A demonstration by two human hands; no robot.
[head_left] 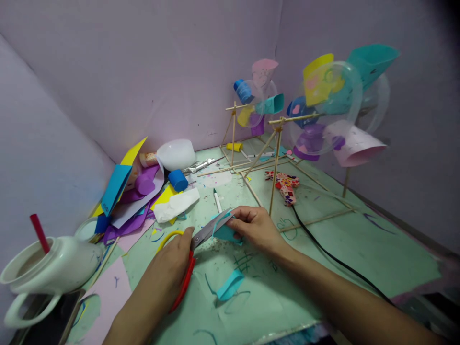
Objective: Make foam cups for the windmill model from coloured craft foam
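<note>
My left hand [171, 266] is closed around the red and yellow handles of a pair of scissors [201, 235]. The grey blades point up and right into a piece of teal paper [225, 232]. My right hand [256, 228] pinches that teal paper from the right, just above the green mat [323, 268]. A curled teal paper strip [230, 285] lies on the mat below the hands.
A white mug [53, 270] with a red stick stands at the left. Coloured paper scraps [132, 201], a blue roll [178, 180] and tissue lie behind. Two stick-framed pinwheels [323, 105] stand at the back right, with a patterned glue gun [285, 186] and its black cord [334, 258].
</note>
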